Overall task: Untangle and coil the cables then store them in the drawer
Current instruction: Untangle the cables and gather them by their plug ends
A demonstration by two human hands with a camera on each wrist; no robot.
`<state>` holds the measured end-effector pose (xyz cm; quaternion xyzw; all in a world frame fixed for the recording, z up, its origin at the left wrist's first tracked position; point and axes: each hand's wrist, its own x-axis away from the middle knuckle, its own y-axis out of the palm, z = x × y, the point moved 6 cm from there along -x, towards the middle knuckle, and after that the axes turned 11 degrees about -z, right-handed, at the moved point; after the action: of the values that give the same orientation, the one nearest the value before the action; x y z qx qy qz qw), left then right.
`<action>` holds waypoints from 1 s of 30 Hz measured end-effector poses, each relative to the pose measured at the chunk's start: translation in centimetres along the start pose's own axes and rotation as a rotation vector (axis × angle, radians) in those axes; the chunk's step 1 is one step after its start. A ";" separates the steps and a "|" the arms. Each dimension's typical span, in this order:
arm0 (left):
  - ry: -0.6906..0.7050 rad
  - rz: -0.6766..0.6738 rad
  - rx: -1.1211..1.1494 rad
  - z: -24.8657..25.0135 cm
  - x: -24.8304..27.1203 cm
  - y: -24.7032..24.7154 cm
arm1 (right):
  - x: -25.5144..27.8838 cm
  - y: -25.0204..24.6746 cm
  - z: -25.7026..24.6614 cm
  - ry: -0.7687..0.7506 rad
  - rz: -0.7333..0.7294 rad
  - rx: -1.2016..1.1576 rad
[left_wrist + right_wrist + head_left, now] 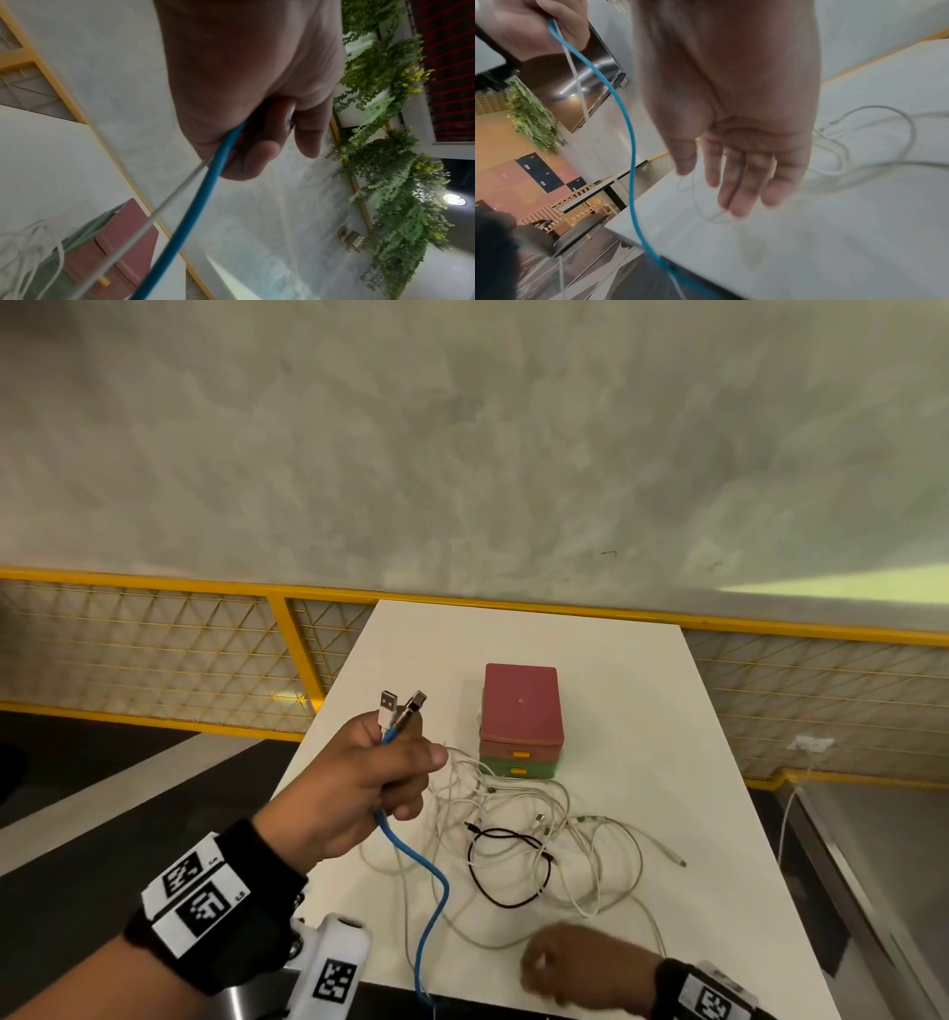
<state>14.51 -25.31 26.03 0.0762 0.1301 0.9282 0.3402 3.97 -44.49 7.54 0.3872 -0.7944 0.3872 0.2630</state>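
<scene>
Head view above; wrist views close.

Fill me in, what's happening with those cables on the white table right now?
The left hand grips the plug ends of a blue cable and a thin white cable, raised above the white table. Both cables trail down over the table's near edge. The right hand, fingers straight and holding nothing, hovers by the tangled pile of white cables and a thin black cable. The pink-and-green drawer box stands behind the pile, both drawers closed.
</scene>
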 end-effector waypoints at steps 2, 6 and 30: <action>0.036 0.036 -0.003 0.5 -0.4 0.5 | -2.4 -2.3 0.2 -0.007 0.239 0.049; 0.084 0.108 -0.007 1.6 -1.2 1.5 | -6.9 -7.4 -0.6 0.050 0.579 0.342; -0.092 0.223 -0.024 -1.3 -5.8 -0.5 | 3.5 -16.8 -4.7 -0.355 0.916 -0.653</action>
<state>18.86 -28.97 24.37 0.1286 0.0941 0.9573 0.2413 16.34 -48.77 19.63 -0.0374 -0.9906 0.1259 0.0375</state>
